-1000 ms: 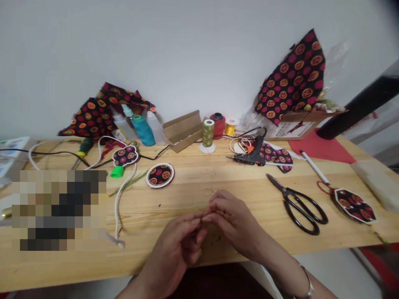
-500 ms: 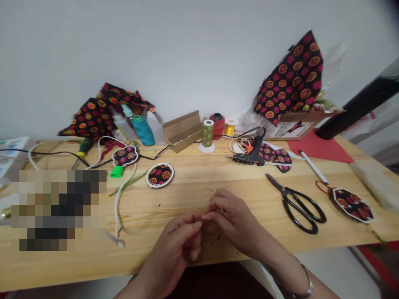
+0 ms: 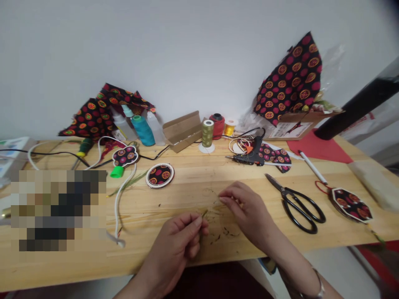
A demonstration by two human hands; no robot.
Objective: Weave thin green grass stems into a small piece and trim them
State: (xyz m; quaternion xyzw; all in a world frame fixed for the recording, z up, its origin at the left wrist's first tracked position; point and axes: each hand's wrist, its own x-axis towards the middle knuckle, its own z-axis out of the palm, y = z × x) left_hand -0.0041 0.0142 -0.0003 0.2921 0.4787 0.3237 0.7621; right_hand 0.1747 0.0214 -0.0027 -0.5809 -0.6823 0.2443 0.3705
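Over the front of the wooden table [image 3: 187, 189], my left hand [image 3: 177, 245] is closed in a pinch on one end of thin olive-green thread [image 3: 209, 211]. My right hand [image 3: 246, 207] is up and to the right of it, fingers curled and pinched on the thread's other end. The thread runs loosely between the two hands just above the wood. Small dark thread scraps [image 3: 222, 236] lie on the table below it. A spool of the same green thread [image 3: 208, 135] stands upright at the back.
Black scissors [image 3: 296, 203] lie right of my right hand. A black glue gun [image 3: 251, 153], a white pen [image 3: 312, 167], patterned fabric discs [image 3: 160, 175] [image 3: 351, 204], a white cord [image 3: 117, 203], bottles, further spools and patterned fabric [image 3: 289, 81] crowd the back. A blurred patch covers the left.
My hands were pinched together at the table's middle; now they have drawn apart, the right hand moving up and right, with thread stretched between them.
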